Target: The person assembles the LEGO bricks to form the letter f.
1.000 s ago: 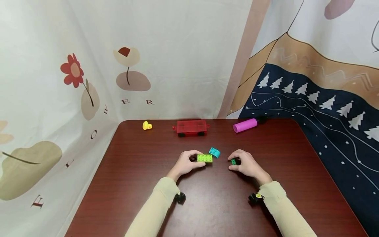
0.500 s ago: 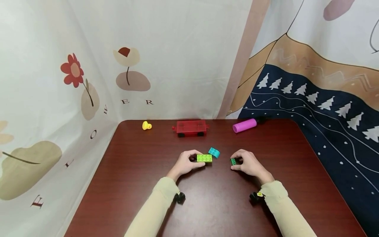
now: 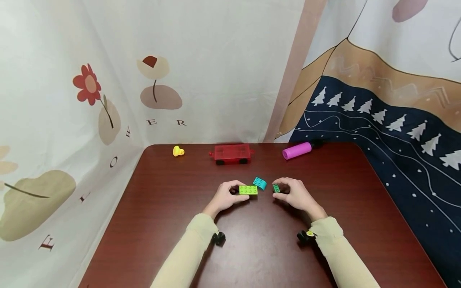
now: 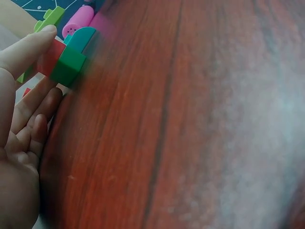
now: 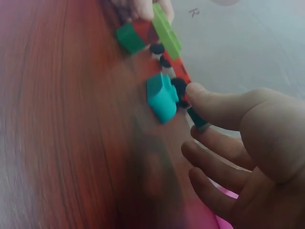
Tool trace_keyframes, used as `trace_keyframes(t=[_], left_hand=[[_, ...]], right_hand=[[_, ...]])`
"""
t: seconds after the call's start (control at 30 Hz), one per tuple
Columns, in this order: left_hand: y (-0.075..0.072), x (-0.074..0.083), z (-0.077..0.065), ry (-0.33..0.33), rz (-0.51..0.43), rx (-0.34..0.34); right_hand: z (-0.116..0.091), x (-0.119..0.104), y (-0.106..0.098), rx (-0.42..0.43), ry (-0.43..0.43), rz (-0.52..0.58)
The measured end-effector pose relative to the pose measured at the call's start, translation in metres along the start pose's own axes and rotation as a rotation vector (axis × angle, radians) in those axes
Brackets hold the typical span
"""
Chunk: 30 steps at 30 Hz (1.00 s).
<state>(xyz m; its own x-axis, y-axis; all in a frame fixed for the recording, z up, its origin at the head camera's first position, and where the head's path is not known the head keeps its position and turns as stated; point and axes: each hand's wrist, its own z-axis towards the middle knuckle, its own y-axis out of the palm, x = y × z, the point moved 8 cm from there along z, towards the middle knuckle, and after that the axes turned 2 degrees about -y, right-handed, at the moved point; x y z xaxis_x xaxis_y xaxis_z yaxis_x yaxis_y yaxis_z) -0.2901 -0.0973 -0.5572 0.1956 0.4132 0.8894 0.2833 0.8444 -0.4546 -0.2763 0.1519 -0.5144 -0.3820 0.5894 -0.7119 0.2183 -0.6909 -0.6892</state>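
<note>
My left hand (image 3: 222, 198) grips a stack of toy building bricks between thumb and fingers. On top is a lime green brick (image 3: 248, 190); the left wrist view shows a red brick (image 4: 50, 58) under it and a green brick (image 4: 69, 66) at the bottom. Just right of the stack lies a teal brick (image 3: 259, 183) with a curved side. My right hand (image 3: 298, 197) pinches a small dark green brick (image 3: 276, 188) between thumb and finger, a short gap right of the teal one. In the right wrist view the thumb partly covers that small brick (image 5: 197, 117).
Along the table's far edge stand a yellow knob-shaped piece (image 3: 178, 151), a red toy wagon (image 3: 232, 153) with black wheels and a purple cylinder (image 3: 297, 151) with a dark end. Printed cloth (image 3: 216, 80) hangs behind the dark red table (image 3: 173, 180).
My right hand, with the small dark green brick, first drifted slightly right, then moved left and a little farther away, nearer the teal brick. The left hand and its stack stayed almost still.
</note>
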Motion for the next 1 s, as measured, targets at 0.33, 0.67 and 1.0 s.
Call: trace_keyframes(t=[0.33, 0.67, 1.0], left_hand=[[-0.001, 0.004, 0.002, 0.028, 0.042, 0.017], [0.000, 0.005, 0.004, 0.049, 0.037, -0.006], [0.002, 0.004, 0.004, 0.047, 0.031, 0.001]], right_hand=[[0.013, -0.021, 0.013, 0.059, -0.035, 0.109], [0.029, -0.043, 0.024, 0.140, -0.125, 0.144], [0.037, -0.057, 0.042, 0.147, -0.176, 0.079]])
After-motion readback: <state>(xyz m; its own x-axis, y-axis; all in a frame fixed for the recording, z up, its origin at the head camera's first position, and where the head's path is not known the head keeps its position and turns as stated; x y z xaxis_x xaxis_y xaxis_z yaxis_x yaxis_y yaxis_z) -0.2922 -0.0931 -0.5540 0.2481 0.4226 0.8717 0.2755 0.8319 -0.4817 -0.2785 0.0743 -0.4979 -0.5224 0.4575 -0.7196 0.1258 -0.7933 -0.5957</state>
